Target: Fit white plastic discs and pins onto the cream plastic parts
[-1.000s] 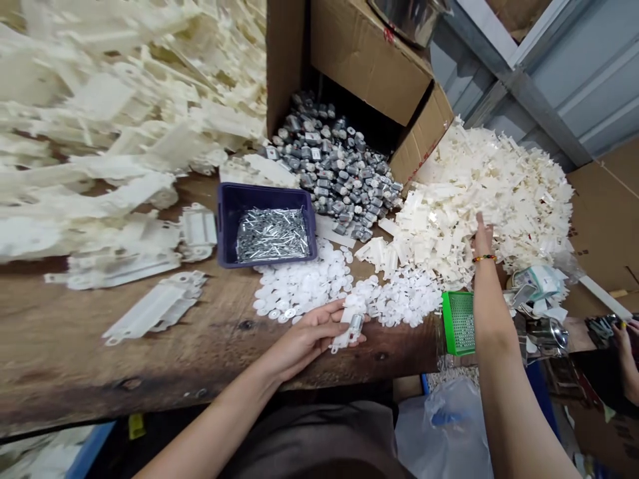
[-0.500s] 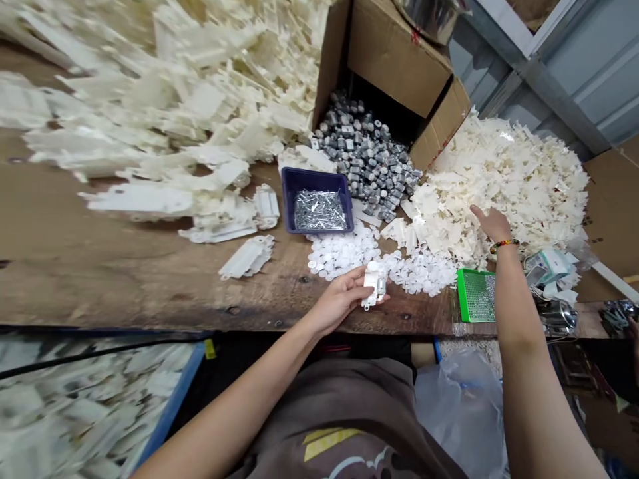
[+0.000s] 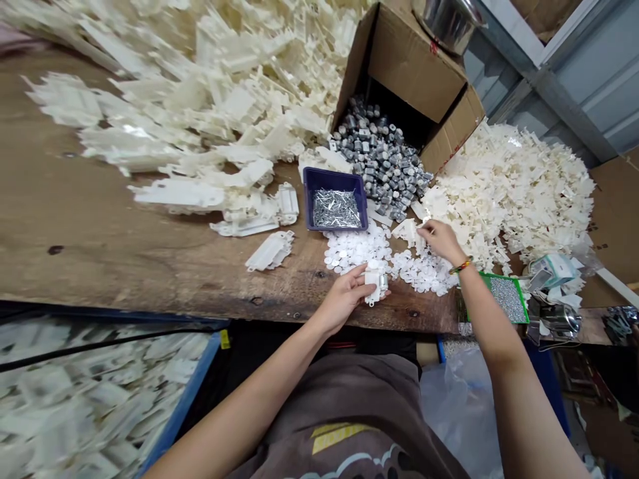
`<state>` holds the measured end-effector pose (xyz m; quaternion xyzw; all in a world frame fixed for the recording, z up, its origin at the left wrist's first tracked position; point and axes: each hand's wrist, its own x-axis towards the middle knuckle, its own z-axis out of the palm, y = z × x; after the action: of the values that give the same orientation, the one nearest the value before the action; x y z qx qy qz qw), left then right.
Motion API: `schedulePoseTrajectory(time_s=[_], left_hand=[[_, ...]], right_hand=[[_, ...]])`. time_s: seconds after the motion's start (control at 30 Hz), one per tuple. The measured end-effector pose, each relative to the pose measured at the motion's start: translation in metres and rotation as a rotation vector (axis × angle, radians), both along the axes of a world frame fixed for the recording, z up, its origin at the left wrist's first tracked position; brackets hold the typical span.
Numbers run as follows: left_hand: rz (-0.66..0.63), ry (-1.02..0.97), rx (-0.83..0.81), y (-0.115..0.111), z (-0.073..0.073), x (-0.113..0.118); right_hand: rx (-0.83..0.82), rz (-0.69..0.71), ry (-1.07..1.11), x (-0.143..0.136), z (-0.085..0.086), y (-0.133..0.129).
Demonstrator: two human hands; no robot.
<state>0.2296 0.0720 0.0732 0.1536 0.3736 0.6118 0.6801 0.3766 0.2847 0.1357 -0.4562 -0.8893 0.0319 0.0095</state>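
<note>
- From the head view, we hold a white casing (image 3: 370,285) in our left hand (image 3: 344,296), thumb across its face and fingers beneath, just above the front of the table (image 3: 150,266); a silver motor (image 3: 383,282) sits at its right side.
- Our right hand (image 3: 443,241) has its fingertips drawn together beside the loose cream pieces (image 3: 529,193); we cannot tell whether they pinch one.
- We judge the step in hand to be choosing a small part for the casing; the next move seems to call for a fine pinch and a short path back to the left hand, with the casing kept level.
- For edges, we have the wooden front edge near our left wrist, the purple tray (image 3: 308,199) beyond the white discs (image 3: 357,247), and the cardboard box (image 3: 417,63) behind the heaped motors (image 3: 379,156).
- Our right forearm crosses over part of the green tray (image 3: 523,296), so we have little room to drop it.
- Our widest open room is the wood to the left, past the lone casing (image 3: 271,251).
</note>
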Motion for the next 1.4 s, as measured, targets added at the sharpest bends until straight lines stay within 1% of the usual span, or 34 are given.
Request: schedulePoseTrajectory(time_s=[0.03, 0.1, 0.13, 0.2, 0.27, 0.33, 0.4, 0.47, 0.5, 0.53, 0.57, 0.6, 0.67, 0.7, 0.73, 0.77, 0.83, 0.87, 0.9, 0.93, 0.97, 1.0, 1.1, 1.17, 1.2, 1.23, 1.3, 1.4], left_hand=[[0.001, 0.0, 0.001, 0.0, 0.0, 0.0], [0.0, -0.001, 0.001, 0.0, 0.0, 0.0], [0.003, -0.001, -0.002, -0.001, 0.0, 0.0], [0.011, -0.001, -0.007, -0.002, -0.001, 0.0], [0.02, -0.001, -0.008, -0.002, -0.002, -0.001], [0.021, -0.004, -0.003, -0.002, -0.004, -0.001], [0.015, -0.007, 0.003, -0.001, -0.005, -0.001], [0.011, -0.015, 0.006, 0.001, -0.005, 0.001], [0.012, -0.025, 0.006, 0.003, -0.006, 0.002], [0.014, -0.041, 0.006, 0.004, -0.007, 0.003], [0.016, -0.061, 0.007, 0.006, -0.007, 0.004], [0.018, -0.083, 0.01, 0.008, -0.008, 0.004], [0.021, -0.123, 0.014, 0.012, -0.009, 0.006], [0.025, -0.138, 0.017, 0.013, -0.01, 0.006], [0.031, -0.15, 0.022, 0.015, -0.01, 0.006], [0.033, -0.159, 0.031, 0.015, -0.01, 0.006], [0.038, -0.157, 0.045, 0.015, -0.01, 0.005], [0.047, -0.139, 0.047, 0.014, -0.01, 0.006], [0.064, -0.109, 0.043, 0.012, -0.01, 0.006], [0.087, -0.067, 0.035, 0.01, -0.01, 0.008], [0.113, -0.018, 0.032, 0.008, -0.011, 0.009], [0.138, 0.032, 0.036, 0.006, -0.011, 0.011], [0.191, 0.173, 0.074, 0.001, -0.013, 0.018], [0.208, 0.245, 0.082, -0.001, -0.013, 0.022], [0.206, 0.264, 0.075, -0.001, -0.013, 0.023], [0.195, 0.268, 0.063, -0.001, -0.013, 0.023], [0.172, 0.241, 0.026, -0.002, -0.013, 0.023], [0.168, 0.236, -0.006, -0.002, -0.014, 0.022]], right_hand=[[0.008, 0.016, -0.037, -0.015, -0.009, -0.007], [0.076, -0.041, -0.109, -0.038, -0.025, -0.017], [0.11, -0.089, -0.14, -0.046, -0.03, -0.02], [0.132, -0.169, -0.187, -0.056, -0.035, -0.02], [0.121, -0.209, -0.209, -0.058, -0.034, -0.017], [0.097, -0.231, -0.203, -0.054, -0.03, -0.012], [0.095, -0.279, -0.141, -0.047, -0.023, -0.007], [0.116, -0.345, 0.02, -0.039, -0.014, -0.004], [0.104, -0.362, 0.144, -0.035, -0.01, -0.005], [0.058, -0.361, 0.286, -0.031, -0.005, -0.008], [-0.031, -0.335, 0.432, -0.028, -0.001, -0.013], [-0.153, -0.28, 0.567, -0.025, 0.003, -0.021], [-0.364, -0.108, 0.766, -0.02, 0.007, -0.046], [-0.401, -0.003, 0.815, -0.017, 0.007, -0.061], [-0.368, 0.11, 0.832, -0.015, 0.006, -0.076], [-0.304, 0.223, 0.805, -0.011, 0.003, -0.091], [-0.178, 0.416, 0.668, -0.004, -0.003, -0.118], [-0.138, 0.476, 0.597, -0.001, -0.006, -0.13], [-0.112, 0.502, 0.543, 0.002, -0.01, -0.14], [-0.093, 0.494, 0.51, 0.004, -0.012, -0.149], [-0.07, 0.455, 0.497, 0.004, -0.014, -0.157], [-0.044, 0.395, 0.493, 0.002, -0.016, -0.164], [0.009, 0.158, 0.441, -0.008, -0.018, -0.178], [0.002, 0.015, 0.399, -0.016, -0.019, -0.182], [-0.015, -0.03, 0.393, -0.019, -0.02, -0.182], [-0.032, -0.058, 0.405, -0.02, -0.02, -0.181], [-0.053, -0.068, 0.465, -0.02, -0.02, -0.179], [-0.033, 0.006, 0.505, -0.014, -0.022, -0.179]])
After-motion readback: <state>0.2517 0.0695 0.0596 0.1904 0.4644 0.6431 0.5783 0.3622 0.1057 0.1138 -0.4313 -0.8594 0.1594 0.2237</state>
